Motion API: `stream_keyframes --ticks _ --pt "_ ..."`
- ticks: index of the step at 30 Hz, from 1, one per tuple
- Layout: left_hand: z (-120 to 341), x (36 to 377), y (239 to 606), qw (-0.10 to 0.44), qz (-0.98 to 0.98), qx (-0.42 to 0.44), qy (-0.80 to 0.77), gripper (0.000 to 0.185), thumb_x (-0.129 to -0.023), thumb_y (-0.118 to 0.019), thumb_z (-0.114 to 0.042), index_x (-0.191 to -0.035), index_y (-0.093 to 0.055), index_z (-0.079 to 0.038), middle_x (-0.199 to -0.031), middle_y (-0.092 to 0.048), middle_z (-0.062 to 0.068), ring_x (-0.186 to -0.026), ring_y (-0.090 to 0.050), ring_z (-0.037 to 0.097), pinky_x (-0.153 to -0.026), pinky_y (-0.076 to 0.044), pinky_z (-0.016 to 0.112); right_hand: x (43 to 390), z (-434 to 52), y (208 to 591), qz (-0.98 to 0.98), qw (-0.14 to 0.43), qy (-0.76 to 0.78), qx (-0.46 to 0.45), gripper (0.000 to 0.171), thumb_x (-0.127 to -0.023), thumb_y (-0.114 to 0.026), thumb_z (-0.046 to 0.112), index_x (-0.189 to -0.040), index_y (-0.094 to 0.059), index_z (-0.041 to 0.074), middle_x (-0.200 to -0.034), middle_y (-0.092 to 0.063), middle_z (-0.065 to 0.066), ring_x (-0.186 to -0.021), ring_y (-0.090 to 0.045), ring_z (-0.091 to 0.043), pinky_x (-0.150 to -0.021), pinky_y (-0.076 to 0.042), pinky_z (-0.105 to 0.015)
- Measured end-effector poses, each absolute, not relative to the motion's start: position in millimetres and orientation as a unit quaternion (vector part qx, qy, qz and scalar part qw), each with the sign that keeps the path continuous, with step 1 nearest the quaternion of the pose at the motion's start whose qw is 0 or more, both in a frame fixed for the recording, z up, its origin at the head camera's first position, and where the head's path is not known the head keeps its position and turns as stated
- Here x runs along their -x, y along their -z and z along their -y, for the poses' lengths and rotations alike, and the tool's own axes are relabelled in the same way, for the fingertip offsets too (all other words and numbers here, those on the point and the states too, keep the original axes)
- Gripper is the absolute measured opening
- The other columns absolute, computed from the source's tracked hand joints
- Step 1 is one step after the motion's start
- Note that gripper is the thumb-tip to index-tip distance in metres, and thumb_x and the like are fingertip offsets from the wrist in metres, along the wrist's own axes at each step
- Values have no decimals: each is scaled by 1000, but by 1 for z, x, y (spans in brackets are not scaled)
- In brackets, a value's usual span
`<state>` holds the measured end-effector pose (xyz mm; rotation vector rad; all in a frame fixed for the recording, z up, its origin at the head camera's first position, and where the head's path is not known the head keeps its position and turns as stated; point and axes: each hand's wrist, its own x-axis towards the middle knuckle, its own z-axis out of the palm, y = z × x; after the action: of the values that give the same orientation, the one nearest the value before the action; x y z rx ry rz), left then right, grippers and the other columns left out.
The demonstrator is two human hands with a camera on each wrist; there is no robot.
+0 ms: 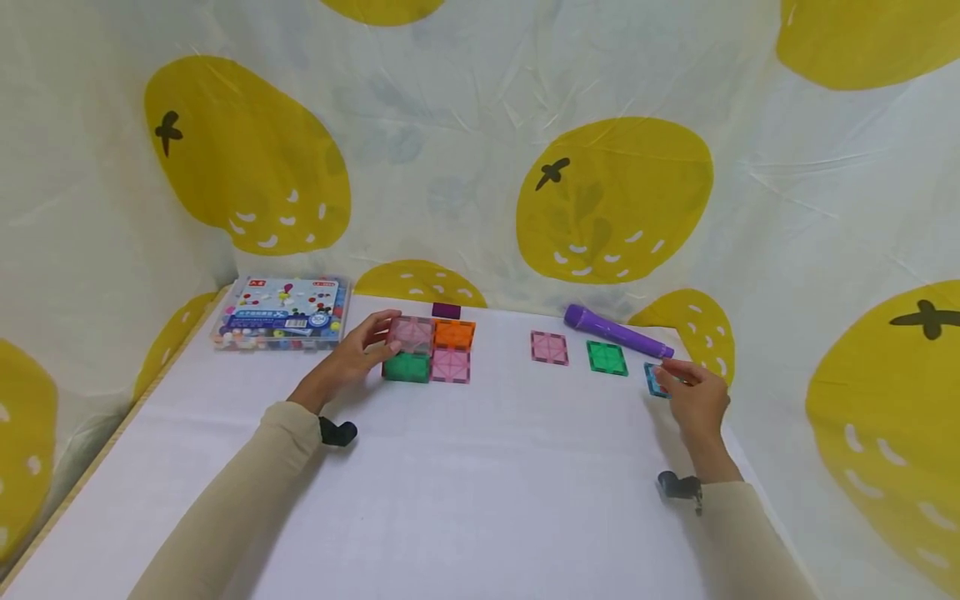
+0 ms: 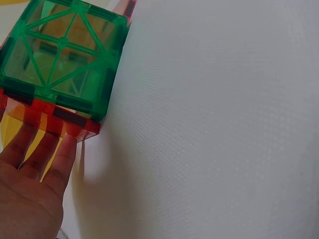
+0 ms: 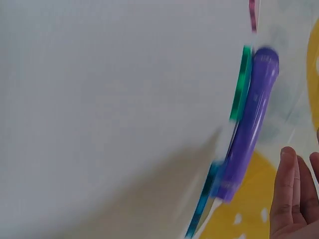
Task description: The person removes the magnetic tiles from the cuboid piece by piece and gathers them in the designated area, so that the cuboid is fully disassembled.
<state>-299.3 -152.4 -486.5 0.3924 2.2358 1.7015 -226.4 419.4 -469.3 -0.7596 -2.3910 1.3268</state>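
Observation:
A small box of translucent magnetic tiles stands on the table, with a green tile on its front, a red tile on its left side and a pink tile on top. My left hand touches its left side. Extended fingers press the red tile in the left wrist view, and the thumb lies at the top front edge. Against the box's right stand an orange tile and a pink one. My right hand hovers over a blue tile, fingers fairly straight and apart from it in the right wrist view.
A loose pink tile and a loose green tile lie right of the box. Behind them rests a purple toy microphone. A clear case of colored beads sits at back left; a dark purple piece lies behind the tiles.

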Motion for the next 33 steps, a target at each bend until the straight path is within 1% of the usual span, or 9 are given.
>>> stream_keyframes --ticks 2,8,12,16,19,23,25,31,33 --pt "152 299 486 151 -780 -140 -591 69 -105 -66 -44 -165 -32 -39 -177 -24 5 -163 -22 40 -128 -25 70 228 -403 469 839 146 -475 224 44 -97 -78 38 -135 -73 16 -123 -77 1 -89 -70 5 -79 -58 -9" --pt "152 298 485 147 -785 -147 -584 69 -106 -64 -45 -166 -30 -44 -177 -22 4 -163 -22 41 -126 -23 74 238 -349 469 852 113 -494 131 42 -98 -78 35 -134 -73 14 -129 -76 -7 -103 -71 -5 -83 -57 -9" --pt "152 297 486 148 -783 -149 -586 68 -106 -63 -44 -166 -32 -40 -177 -23 2 -163 -22 41 -126 -21 75 249 -315 470 860 91 -493 95 38 -98 -80 31 -132 -75 17 -130 -76 -7 -110 -71 -16 -84 -56 -8" --pt "152 298 487 148 -781 -150 -588 67 -106 -64 -43 -166 -33 -39 -177 -23 1 -162 -22 42 -126 -21 75 259 -283 470 863 82 -495 55 36 -97 -80 21 -132 -76 15 -129 -77 -7 -114 -70 -24 -83 -55 -8" --pt "151 299 487 149 -779 -150 -590 67 -106 -64 -44 -166 -33 -39 -177 -23 1 -162 -22 42 -127 -21 75 265 -262 472 857 83 -508 19 36 -95 -82 20 -131 -76 14 -129 -77 -7 -115 -71 -25 -89 -59 -15" --pt "150 299 487 152 -778 -147 -591 67 -106 -64 -43 -166 -33 -39 -178 -22 1 -163 -21 42 -127 -21 74 273 -237 474 859 74 -506 -13 37 -93 -85 25 -129 -78 18 -130 -76 -3 -119 -71 -24 -104 -60 -35" --pt "150 299 487 153 -779 -146 -591 66 -106 -64 -43 -165 -33 -40 -178 -22 1 -163 -21 42 -127 -21 74 276 -225 473 866 64 -496 -18 38 -93 -85 28 -130 -78 22 -131 -75 0 -123 -70 -24 -108 -58 -42" --pt "151 299 487 155 -779 -144 -590 65 -106 -64 -43 -164 -34 -42 -178 -21 1 -163 -21 42 -127 -22 74 290 -196 468 872 56 -485 -45 39 -94 -84 27 -132 -76 24 -134 -74 0 -128 -67 -26 -111 -56 -45" --pt "151 300 487 155 -779 -144 -591 66 -106 -64 -43 -164 -34 -42 -178 -21 1 -163 -20 41 -127 -22 74 295 -189 466 869 56 -487 -59 39 -95 -83 24 -133 -76 22 -135 -73 -1 -129 -66 -27 -112 -56 -47"
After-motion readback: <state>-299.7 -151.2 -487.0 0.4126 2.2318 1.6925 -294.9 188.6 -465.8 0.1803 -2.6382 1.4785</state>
